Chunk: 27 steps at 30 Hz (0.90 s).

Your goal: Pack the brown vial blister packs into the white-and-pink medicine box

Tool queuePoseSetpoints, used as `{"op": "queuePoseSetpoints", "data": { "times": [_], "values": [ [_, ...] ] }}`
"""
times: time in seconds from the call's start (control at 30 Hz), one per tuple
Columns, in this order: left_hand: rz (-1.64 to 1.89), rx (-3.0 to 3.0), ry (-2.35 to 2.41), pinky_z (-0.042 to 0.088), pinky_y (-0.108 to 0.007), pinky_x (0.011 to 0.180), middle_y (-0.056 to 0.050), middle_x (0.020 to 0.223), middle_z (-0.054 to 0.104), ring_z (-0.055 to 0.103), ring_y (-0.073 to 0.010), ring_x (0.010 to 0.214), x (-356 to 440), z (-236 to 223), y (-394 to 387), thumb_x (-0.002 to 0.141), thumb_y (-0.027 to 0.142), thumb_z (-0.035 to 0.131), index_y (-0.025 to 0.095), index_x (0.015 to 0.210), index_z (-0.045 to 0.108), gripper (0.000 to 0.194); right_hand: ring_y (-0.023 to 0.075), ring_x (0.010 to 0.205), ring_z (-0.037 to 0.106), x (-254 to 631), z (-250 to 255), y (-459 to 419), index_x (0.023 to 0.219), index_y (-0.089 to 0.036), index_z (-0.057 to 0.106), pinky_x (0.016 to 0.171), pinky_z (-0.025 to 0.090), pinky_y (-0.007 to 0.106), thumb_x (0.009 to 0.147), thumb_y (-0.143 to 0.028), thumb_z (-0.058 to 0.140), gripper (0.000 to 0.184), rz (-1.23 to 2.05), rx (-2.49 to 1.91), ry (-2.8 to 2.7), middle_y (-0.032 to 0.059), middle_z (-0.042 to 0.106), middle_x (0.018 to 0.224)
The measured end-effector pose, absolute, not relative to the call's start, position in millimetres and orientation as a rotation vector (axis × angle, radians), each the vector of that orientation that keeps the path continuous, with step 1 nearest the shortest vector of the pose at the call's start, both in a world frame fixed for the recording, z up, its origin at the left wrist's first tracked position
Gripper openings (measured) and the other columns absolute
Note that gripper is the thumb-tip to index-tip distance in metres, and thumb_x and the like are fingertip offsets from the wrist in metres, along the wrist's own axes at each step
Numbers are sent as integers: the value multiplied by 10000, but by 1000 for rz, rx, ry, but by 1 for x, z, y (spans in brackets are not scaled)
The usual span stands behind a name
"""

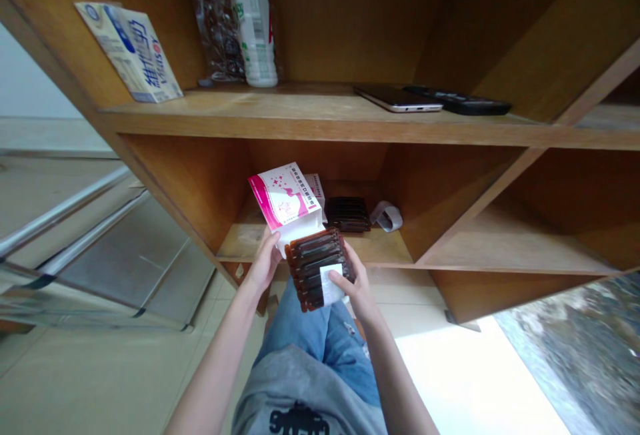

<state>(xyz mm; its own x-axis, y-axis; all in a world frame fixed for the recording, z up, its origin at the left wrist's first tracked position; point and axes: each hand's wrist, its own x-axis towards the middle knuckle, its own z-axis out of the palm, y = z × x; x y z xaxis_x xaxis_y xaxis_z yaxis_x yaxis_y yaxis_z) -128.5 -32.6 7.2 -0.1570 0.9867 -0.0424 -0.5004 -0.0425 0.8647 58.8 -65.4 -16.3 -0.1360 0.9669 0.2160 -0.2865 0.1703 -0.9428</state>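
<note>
My left hand [263, 258] grips the bottom of a pink and white medicine box [286, 203], held tilted in front of the lower shelf [240, 243]. My right hand [353, 281] is closed on a tray of several brown vials [315, 263] with a small white paper against it. The tray's upper end meets the box's open end; I cannot tell how far inside it sits. Behind on the lower shelf lie another dark tray of vials [349, 213], a second small box [317, 188] and a grey strap-like item [387, 216].
The upper shelf [310, 118] carries a blue and white carton [131, 49], a white bottle [253, 21], a clear bag [215, 18], a phone [399, 98] and a black remote [457, 101]. Metal rails [65, 211] stand at left. My knees in jeans [320, 335] are below.
</note>
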Motion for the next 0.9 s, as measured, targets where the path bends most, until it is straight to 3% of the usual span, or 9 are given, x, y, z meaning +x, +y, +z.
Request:
{"op": "queuePoseSetpoints", "data": {
  "times": [0.17, 0.33, 0.47, 0.6, 0.7, 0.77, 0.9],
  "values": [
    [1387, 866, 918, 503, -333, 832, -61, 1147, 654, 611, -255, 1047, -130, 7, -39, 698, 411, 637, 190, 1209, 535, 566, 271, 1281, 434, 74, -7, -60, 1243, -326, 557, 1096, 284, 435, 657, -410, 764, 627, 1574, -570, -1296, 6, 517, 1354],
    [1415, 960, 941, 434, -397, 977, -74, 1248, 600, 548, -270, 1159, -122, 10, -44, 756, 418, 552, 184, 1261, 508, 558, 238, 1344, 345, 70, 4, -54, 1312, -345, 479, 1128, 214, 410, 698, -365, 742, 668, 1650, -543, -1350, -15, 414, 1434],
    [1533, 1047, 913, 361, -384, 1055, -21, 1409, 457, 463, -216, 1259, -117, 4, -43, 825, 396, 476, 307, 1431, 249, 653, 225, 1356, 322, 72, 1, -56, 1319, -354, 467, 1134, 199, 394, 728, -343, 721, 643, 1617, -582, -1327, -22, 404, 1442],
    [1584, 1157, 997, 309, -408, 1085, -25, 1496, 317, 389, -221, 1317, -116, 1, -41, 859, 414, 448, 339, 1461, -20, 767, 230, 1363, 308, 77, 0, -59, 1331, -353, 450, 1139, 180, 405, 730, -325, 724, 660, 1614, -625, -1364, -21, 380, 1456],
    [1599, 1297, 1154, 210, -389, 1131, -2, 1543, 187, 221, -217, 1396, -121, 1, -38, 863, 407, 448, 324, 1467, 63, 720, 227, 1362, 311, 80, 2, -59, 1352, -355, 414, 1140, 173, 415, 722, -327, 733, 707, 1656, -634, -1410, -18, 377, 1457],
    [1580, 1399, 1202, 160, -378, 1146, 0, 1542, 192, 167, -217, 1410, -126, 1, -37, 865, 398, 436, 299, 1455, 189, 648, 226, 1350, 333, 81, 3, -58, 1365, -354, 391, 1137, 183, 420, 715, -330, 740, 738, 1693, -631, -1423, -13, 385, 1452],
    [1519, 1458, 1085, 228, -407, 1124, -41, 1518, 266, 274, -257, 1372, -134, 4, -37, 802, 351, 523, 270, 1429, 268, 681, 240, 1325, 376, 85, 9, -53, 1338, -335, 442, 1130, 204, 440, 704, -328, 748, 704, 1655, -701, -1417, -2, 434, 1422]
  ]
}}
